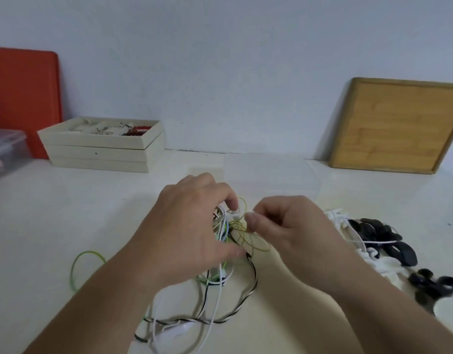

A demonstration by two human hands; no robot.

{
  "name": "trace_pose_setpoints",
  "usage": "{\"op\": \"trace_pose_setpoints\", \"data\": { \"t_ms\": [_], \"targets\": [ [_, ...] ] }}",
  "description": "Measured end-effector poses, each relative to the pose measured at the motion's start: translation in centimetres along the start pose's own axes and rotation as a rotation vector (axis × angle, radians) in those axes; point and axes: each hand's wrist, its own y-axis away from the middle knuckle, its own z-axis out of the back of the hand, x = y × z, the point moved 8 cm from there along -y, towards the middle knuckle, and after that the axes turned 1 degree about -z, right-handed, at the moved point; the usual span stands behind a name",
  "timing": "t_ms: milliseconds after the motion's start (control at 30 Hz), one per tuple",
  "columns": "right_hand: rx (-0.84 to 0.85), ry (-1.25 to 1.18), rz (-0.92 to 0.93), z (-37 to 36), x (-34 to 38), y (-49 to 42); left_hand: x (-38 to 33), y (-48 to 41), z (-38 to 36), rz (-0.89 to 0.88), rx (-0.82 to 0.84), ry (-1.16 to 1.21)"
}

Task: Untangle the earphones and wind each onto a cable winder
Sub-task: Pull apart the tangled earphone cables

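A tangle of earphone cables [228,254] lies on the white table in front of me: thin olive-green, bright green, white and black-and-white twisted strands. My left hand [192,231] grips the knot from above, fingertips curled round white and green strands. My right hand [279,226] pinches a thin olive-green cable [242,229] between thumb and forefinger, just right of the knot. A bright green loop [86,264] trails to the left. White and black-and-white cables [215,318] spread toward me. Black and white cable winders [378,238] lie in a heap at the right.
Stacked cream trays [102,149] with small items stand at the back left, beside a red board [23,98] and a clear plastic box [5,149]. A wooden board [396,126] leans on the wall at the back right.
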Motion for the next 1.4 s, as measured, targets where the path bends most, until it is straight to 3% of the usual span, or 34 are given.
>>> {"op": "trace_pose_setpoints", "data": {
  "t_ms": [100,300,500,667,800,867,967,1033,1233,1400],
  "targets": [
    [-0.13,-0.298,0.021,2.1,0.2,0.1,1.1,-0.1,1.1,0.09,0.037,0.127],
    [-0.329,-0.612,0.066,5.9,0.0,0.7,4.6,0.0,5.8,0.24,-0.371,0.165],
    [-0.311,-1.026,0.129,8.1,0.1,0.8,7.8,1.5,7.9,0.501,-0.625,0.156],
    [-0.221,-1.089,-0.016,7.0,-0.5,0.1,6.9,1.0,6.1,0.474,-0.432,-0.068],
    [-0.069,-0.961,-0.101,4.9,-0.8,-0.1,2.3,0.5,6.1,0.133,-0.477,-0.014],
    [0.002,-0.948,-0.073,4.4,-0.2,0.2,-0.7,0.3,4.9,-0.018,-0.289,0.171],
    [0.042,-0.995,0.038,4.8,1.3,0.5,-1.4,0.3,1.4,0.001,0.003,0.209],
    [0.037,-1.114,0.098,5.6,1.5,0.4,0.1,0.1,0.8,0.045,0.002,0.12],
    [0.061,-1.305,0.268,8.3,1.2,0.2,2.1,0.1,3.4,0.142,-0.094,0.153],
    [-0.359,-1.062,0.089,10.9,-1.6,0.4,1.9,0.2,6.4,0.082,-0.261,0.264]
  ]
}}
